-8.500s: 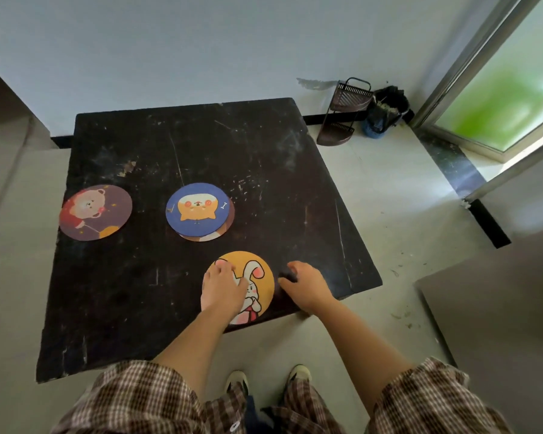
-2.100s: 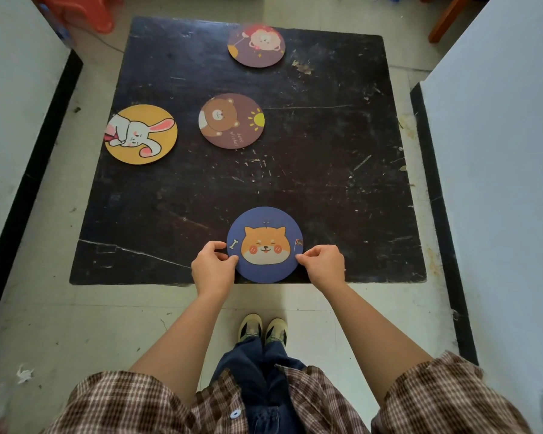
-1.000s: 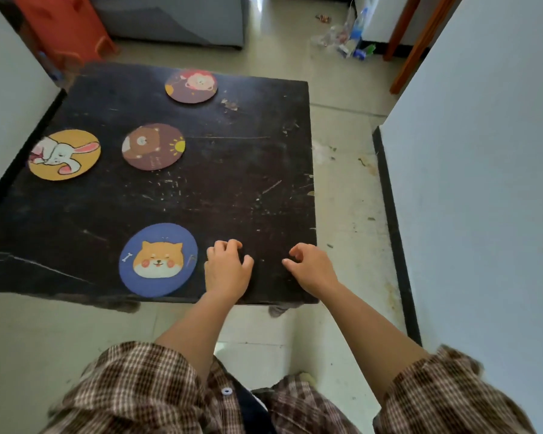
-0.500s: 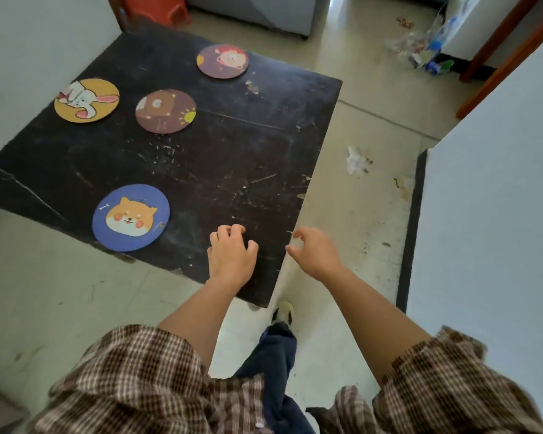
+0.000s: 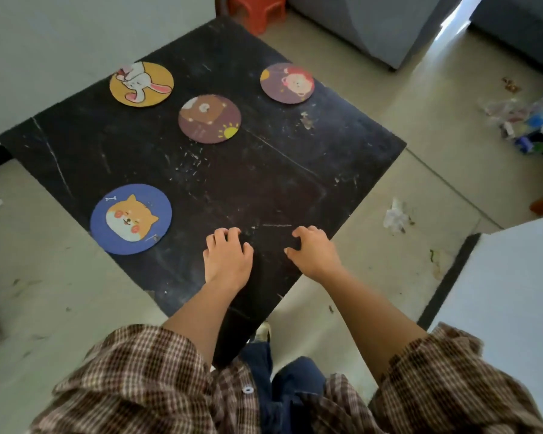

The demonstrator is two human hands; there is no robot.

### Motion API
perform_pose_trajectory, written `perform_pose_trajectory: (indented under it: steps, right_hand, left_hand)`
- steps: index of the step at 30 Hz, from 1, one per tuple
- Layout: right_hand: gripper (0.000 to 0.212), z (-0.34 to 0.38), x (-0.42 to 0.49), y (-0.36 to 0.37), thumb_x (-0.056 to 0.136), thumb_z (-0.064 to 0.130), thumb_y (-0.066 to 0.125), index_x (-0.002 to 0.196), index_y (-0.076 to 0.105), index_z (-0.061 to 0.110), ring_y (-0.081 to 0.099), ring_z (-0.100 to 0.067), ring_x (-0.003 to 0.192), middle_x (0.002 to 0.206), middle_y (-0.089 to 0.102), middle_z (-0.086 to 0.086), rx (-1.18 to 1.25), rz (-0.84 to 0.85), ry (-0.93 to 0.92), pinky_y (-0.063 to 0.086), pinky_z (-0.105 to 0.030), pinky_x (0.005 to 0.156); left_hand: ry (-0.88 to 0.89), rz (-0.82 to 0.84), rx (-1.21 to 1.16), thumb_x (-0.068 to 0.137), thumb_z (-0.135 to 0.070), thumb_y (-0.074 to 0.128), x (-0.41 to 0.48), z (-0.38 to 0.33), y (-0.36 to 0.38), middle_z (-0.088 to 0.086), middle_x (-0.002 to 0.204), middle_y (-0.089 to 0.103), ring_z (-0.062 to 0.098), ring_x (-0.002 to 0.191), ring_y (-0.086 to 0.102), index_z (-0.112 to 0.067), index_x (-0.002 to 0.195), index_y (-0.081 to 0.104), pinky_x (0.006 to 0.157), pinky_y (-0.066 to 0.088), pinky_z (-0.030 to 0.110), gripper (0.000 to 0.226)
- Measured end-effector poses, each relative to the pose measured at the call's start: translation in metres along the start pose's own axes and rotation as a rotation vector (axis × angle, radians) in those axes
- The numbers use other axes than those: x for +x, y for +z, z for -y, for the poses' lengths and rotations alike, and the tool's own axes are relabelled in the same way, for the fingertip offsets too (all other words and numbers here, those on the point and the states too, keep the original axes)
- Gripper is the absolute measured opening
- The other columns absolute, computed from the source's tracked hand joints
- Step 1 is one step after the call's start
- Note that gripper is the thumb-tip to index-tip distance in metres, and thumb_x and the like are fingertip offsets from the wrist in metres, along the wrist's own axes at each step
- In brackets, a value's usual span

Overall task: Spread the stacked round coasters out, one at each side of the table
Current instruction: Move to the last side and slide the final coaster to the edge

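Several round coasters lie flat on the black table (image 5: 282,170). A blue dog coaster (image 5: 131,218) sits at the near-left edge. A yellow rabbit coaster (image 5: 141,83) lies at the far-left edge, a purple monkey coaster (image 5: 287,83) at the far-right edge. A brown bear coaster (image 5: 209,118) rests near the table's middle, alone. My left hand (image 5: 228,258) hovers over the near corner, fingers curled and apart, holding nothing. My right hand (image 5: 314,250) is beside it, also empty with curled fingers.
I stand at a corner of the table. A white wall (image 5: 508,277) is close on my right, another wall (image 5: 60,42) on the far left. A red stool (image 5: 254,7) and a grey sofa (image 5: 373,23) stand beyond. Litter (image 5: 395,216) lies on the floor.
I let go of the blue dog coaster at its edge and walked right around the table's corner. The view has turned; both empty hands now hover over the near corner.
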State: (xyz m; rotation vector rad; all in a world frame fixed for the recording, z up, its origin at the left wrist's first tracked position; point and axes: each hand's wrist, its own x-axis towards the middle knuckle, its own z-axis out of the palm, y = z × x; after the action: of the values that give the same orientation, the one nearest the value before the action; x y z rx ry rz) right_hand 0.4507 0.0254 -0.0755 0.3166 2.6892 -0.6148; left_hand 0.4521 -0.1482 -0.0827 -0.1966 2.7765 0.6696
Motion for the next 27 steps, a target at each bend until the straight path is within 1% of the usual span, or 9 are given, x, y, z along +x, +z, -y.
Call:
perform_pose_trajectory:
  steps: [4, 7, 12, 17, 21, 27]
  right_hand:
    - [0.046, 0.005, 0.036, -0.018, 0.085, 0.037, 0.061, 0.126, 0.050, 0.019, 0.053, -0.027, 0.108, 0.120, 0.054, -0.006, -0.029, 0.054, -0.109, 0.046, -0.048, 0.093]
    - [0.047, 0.006, 0.063, -0.030, 0.085, 0.036, 0.062, 0.127, 0.049, 0.019, 0.048, -0.027, 0.114, 0.120, 0.054, -0.006, -0.079, 0.071, -0.187, 0.042, -0.049, 0.095]
    - [0.053, 0.004, 0.115, -0.054, 0.084, 0.038, 0.062, 0.131, 0.044, 0.020, 0.044, -0.028, 0.122, 0.130, 0.049, -0.006, -0.172, 0.152, -0.285, 0.038, -0.052, 0.100]
    - [0.054, 0.011, 0.164, -0.078, 0.084, 0.038, 0.061, 0.132, 0.042, 0.020, 0.041, -0.029, 0.125, 0.135, 0.046, -0.008, -0.245, 0.228, -0.417, 0.037, -0.052, 0.099]
    - [0.053, 0.019, 0.195, -0.092, 0.085, 0.037, 0.061, 0.131, 0.043, 0.018, 0.041, -0.029, 0.124, 0.133, 0.047, -0.009, -0.311, 0.254, -0.544, 0.038, -0.050, 0.096]
    - [0.058, 0.051, 0.240, -0.096, 0.085, 0.039, 0.059, 0.134, 0.040, 0.016, 0.037, -0.030, 0.125, 0.133, 0.046, -0.009, -0.337, 0.269, -0.616, 0.036, -0.051, 0.097]
  left_hand:
    - [-0.127, -0.026, -0.029, 0.094, -0.036, 0.043, 0.016, -0.012, 0.000, 0.007, 0.137, 0.042, 0.027, 0.126, 0.035, -0.019, 0.130, 0.045, 0.101, 0.036, 0.043, 0.041]
    - [-0.175, -0.048, -0.044, 0.093, -0.037, 0.044, 0.028, -0.026, 0.002, 0.008, 0.138, 0.041, 0.028, 0.127, 0.035, -0.018, 0.131, 0.045, 0.101, 0.035, 0.044, 0.043]
    - [-0.307, -0.085, -0.022, 0.094, -0.038, 0.042, 0.054, -0.057, 0.007, 0.011, 0.143, 0.038, 0.031, 0.130, 0.032, -0.016, 0.135, 0.042, 0.102, 0.035, 0.046, 0.046]
    - [-0.468, -0.158, -0.120, 0.095, -0.036, 0.041, 0.078, -0.098, 0.014, 0.012, 0.142, 0.037, 0.033, 0.129, 0.032, -0.015, 0.133, 0.042, 0.101, 0.034, 0.047, 0.044]
    - [-0.528, -0.207, -0.139, 0.095, -0.035, 0.041, 0.098, -0.114, 0.014, 0.013, 0.141, 0.037, 0.034, 0.128, 0.032, -0.014, 0.134, 0.041, 0.100, 0.035, 0.047, 0.044]
    - [-0.582, -0.265, -0.146, 0.095, -0.034, 0.043, 0.145, -0.107, -0.005, 0.014, 0.141, 0.036, 0.034, 0.128, 0.032, -0.013, 0.134, 0.040, 0.100, 0.035, 0.047, 0.045]
